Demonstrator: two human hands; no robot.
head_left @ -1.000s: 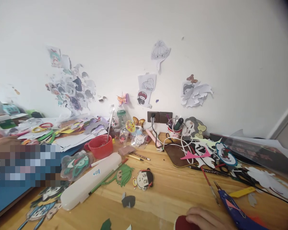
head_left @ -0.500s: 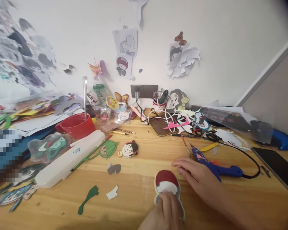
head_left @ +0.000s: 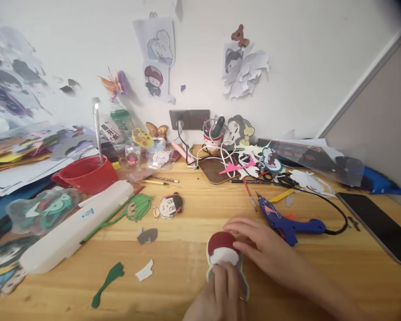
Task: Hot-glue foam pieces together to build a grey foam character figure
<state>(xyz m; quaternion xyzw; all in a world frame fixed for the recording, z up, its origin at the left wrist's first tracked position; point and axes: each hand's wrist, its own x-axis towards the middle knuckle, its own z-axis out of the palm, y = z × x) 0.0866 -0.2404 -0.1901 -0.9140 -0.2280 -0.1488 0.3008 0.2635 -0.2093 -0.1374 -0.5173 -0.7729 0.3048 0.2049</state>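
Observation:
A layered cutout figure (head_left: 224, 256) with a dark red cap, a white face area and a pale green border lies on the table before me. My left hand (head_left: 217, 290) is closed over its lower part, fingers together and curled, which hides that part. My right hand (head_left: 259, 243) has its fingers apart, thumb and fingertips at the red cap's upper right edge. Just beyond it rests a blue glue gun (head_left: 289, 225) with its cable. A green cut piece (head_left: 108, 283), a white scrap (head_left: 145, 270) and a grey scrap (head_left: 147, 236) lie to the left.
A white case (head_left: 76, 227) and a red mug (head_left: 87, 174) stand left. Two character cutouts, a green-haired one (head_left: 138, 207) and a black-haired one (head_left: 169, 206), lie mid-table. A phone (head_left: 377, 227) is at right. Cables, a pen cup (head_left: 213, 136) and scraps line the wall.
My right hand has moved left and closer, from beside the cutout figure to its cap edge. My left hand stays on the figure. The view has shifted slightly right.

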